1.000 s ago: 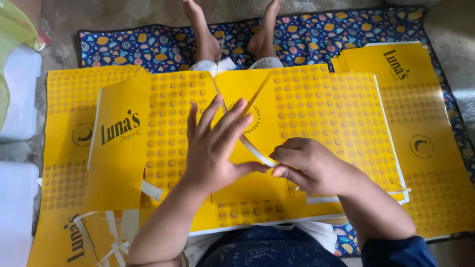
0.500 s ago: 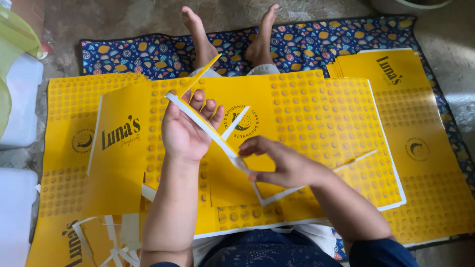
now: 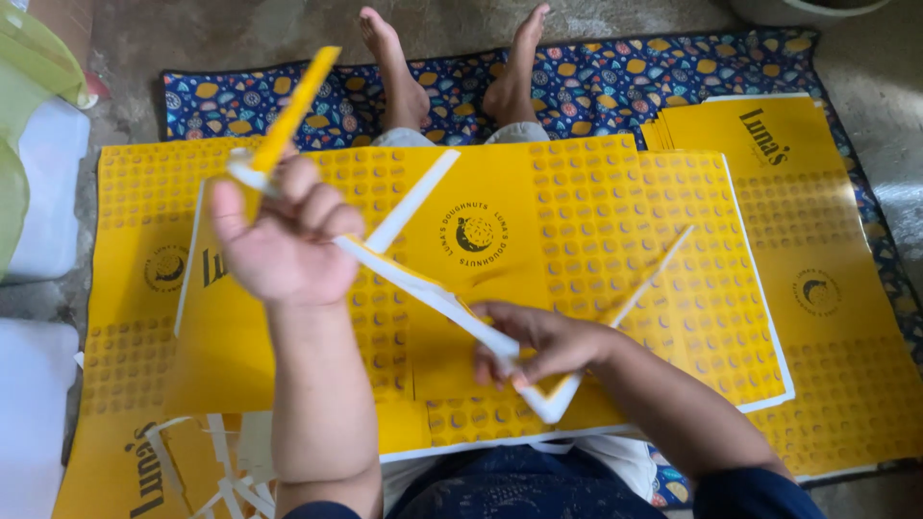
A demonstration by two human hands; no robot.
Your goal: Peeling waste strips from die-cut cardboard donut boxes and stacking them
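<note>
A large yellow printed cardboard sheet [image 3: 596, 240] lies flat across my lap. My left hand [image 3: 284, 240] is raised above it, closed on one end of a long thin strip of cut-off card [image 3: 423, 288], yellow on one side and white on the other. My right hand [image 3: 538, 346] pinches the same strip lower down, near the sheet's near edge. The strip runs slanted between the two hands and bends at my right hand, with a further length rising to the right.
More yellow printed sheets lie to the left [image 3: 135, 279] and in a stack at the right [image 3: 817, 240], on a blue patterned mat [image 3: 615, 86]. Loose white strips [image 3: 221, 461] are piled at the lower left. My bare feet [image 3: 452, 67] rest on the mat.
My left hand has lifted from flat on the sheet and risen up and leftward with the strip. The strip has come away from the sheet and stretched out between both hands.
</note>
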